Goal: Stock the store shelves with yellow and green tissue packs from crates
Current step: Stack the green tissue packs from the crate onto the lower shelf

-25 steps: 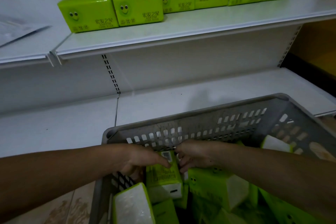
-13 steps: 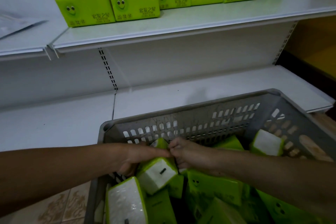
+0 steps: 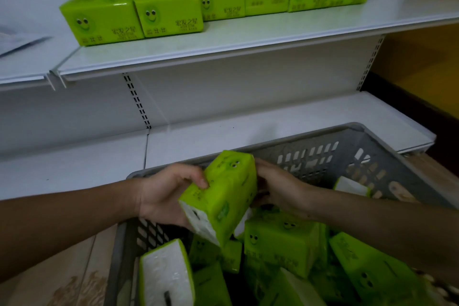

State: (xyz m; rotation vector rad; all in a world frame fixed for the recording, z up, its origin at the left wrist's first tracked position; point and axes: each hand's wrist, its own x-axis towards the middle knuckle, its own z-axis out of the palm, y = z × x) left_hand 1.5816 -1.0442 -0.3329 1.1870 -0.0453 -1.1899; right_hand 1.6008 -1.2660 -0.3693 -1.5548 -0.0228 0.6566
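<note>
Both hands are on one green tissue pack [image 3: 223,191], tilted up above the gray crate [image 3: 323,146]: left hand [image 3: 164,196] wraps its side, right hand [image 3: 278,186] grips the far side. More packs [image 3: 280,246] fill the crate. Shelf packs [image 3: 169,16] carry smiley faces and "宏发之星"; the smaller print is unreadable.

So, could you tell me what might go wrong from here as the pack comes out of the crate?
1. The green pack sits tilted between the left hand and right hand, held at its sides; its smooth wrap might slip, dropping it back into the grey crate.
2. The stacked packs on the upper shelf stand two high near the front; a new pack could knock them.
</note>
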